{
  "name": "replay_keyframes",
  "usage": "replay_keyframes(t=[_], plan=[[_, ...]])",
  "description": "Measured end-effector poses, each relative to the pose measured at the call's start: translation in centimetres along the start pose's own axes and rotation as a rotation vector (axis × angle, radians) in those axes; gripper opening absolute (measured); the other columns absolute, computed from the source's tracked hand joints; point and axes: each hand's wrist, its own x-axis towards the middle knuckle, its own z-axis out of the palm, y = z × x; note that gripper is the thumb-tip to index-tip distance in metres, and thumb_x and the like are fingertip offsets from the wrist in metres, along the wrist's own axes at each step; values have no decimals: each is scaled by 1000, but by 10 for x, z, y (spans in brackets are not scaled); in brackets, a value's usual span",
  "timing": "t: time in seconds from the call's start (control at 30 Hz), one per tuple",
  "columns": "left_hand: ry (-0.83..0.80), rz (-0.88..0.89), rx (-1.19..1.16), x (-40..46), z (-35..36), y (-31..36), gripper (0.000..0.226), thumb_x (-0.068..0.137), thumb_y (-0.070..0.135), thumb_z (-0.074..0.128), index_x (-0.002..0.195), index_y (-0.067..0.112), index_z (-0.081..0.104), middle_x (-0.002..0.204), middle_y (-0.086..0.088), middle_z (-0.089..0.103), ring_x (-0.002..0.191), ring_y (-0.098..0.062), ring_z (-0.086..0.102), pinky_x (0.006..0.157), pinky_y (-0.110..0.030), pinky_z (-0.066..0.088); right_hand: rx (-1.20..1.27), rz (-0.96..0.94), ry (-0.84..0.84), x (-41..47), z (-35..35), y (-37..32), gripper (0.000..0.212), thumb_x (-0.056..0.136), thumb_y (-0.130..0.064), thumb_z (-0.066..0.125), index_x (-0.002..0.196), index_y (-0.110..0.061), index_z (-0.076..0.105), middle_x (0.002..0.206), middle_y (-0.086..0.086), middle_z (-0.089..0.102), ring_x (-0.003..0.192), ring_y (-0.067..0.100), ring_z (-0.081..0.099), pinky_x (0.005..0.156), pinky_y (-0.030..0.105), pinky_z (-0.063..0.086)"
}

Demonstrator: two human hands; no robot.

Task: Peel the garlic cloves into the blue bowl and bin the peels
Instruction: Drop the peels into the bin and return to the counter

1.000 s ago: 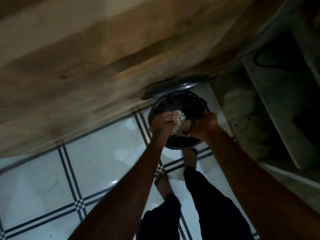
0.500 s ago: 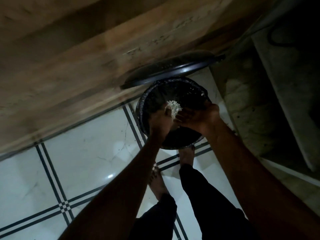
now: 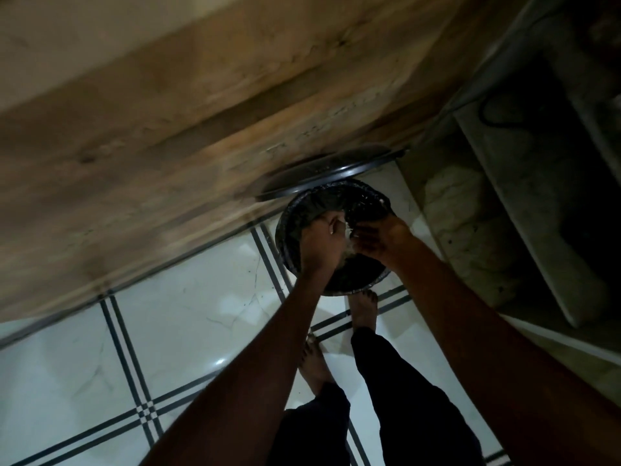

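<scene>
A: What are the hands doing?
B: The left hand [image 3: 317, 245] and right hand [image 3: 379, 238] meet over the bin [image 3: 356, 280]; a few pale peels [image 3: 347, 232] show between them. Too dark to tell either grip.
A: Around them?
B: Lid [image 3: 322, 176] raised behind, bare feet [image 3: 363, 306] on the tiled floor [image 3: 184, 314].

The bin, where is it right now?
In the head view the bin stands right of centre on the tiled floor, under both hands, its lid raised behind it.
</scene>
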Motion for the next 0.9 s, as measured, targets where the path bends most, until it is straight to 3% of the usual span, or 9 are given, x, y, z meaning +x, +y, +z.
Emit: replay_keyframes(t=[0.1,0.2,0.3,0.4,0.57,0.73,0.83,0.9], plan=[[27,33,-142,-21,-21,28,26,104,23,58,124,19,74,121,-1,74,112,-15,66,93,-21,46,-85,-49,-40,-41,5,-14,45,110,-36,32,105,-8,66,103,12,68,90,26,65,90,41,51],[99,92,-313,-46,-56,62,22,101,23,61,117,22,76,112,9,75,100,-3,67,90,-25,53,-103,-201,-23,-99,18,-35,39,109,-30,40,104,-7,71,104,11,72,95,27,66,89,39,52],[133,151,-468,-79,-103,106,25,96,35,60,112,25,77,110,10,76,103,-8,71,92,-35,57,-80,-395,-6,-170,21,-52,28,104,-16,50,111,1,71,97,12,71,93,30,64,87,40,50],[146,236,-562,-119,-152,157,28,94,37,61,110,20,77,110,4,77,107,-16,72,99,-47,57,-88,-553,-11,-250,17,-71,22,100,-13,55,108,-2,73,105,14,76,98,30,71,91,43,56],[112,399,-572,-192,-212,234,31,92,43,62,111,23,76,113,2,77,111,-19,71,102,-53,54,-122,-796,-26,-371,2,-96,23,95,-24,66,104,-6,76,100,13,77,98,26,72,75,21,57],[62,504,-521,-259,-240,293,32,94,39,59,114,21,75,117,4,76,114,-18,70,102,-56,53,-110,-910,-14,-464,-21,-108,21,98,-25,65,104,-8,76,105,17,75,104,30,70,87,35,57],[19,539,-540,-294,-239,321,27,96,34,59,115,22,75,116,1,76,113,-20,70,102,-55,53,-153,-1015,85,-508,-44,-106,30,92,-37,63,104,-13,77,97,9,77,96,26,72,91,48,56],[-20,566,-539,-320,-232,339,30,97,32,59,118,17,74,116,2,76,112,-17,70,102,-49,55,-204,-1089,156,-537,-69,-101,30,93,-39,61,108,-18,76,97,0,77,95,16,72,91,48,58]])
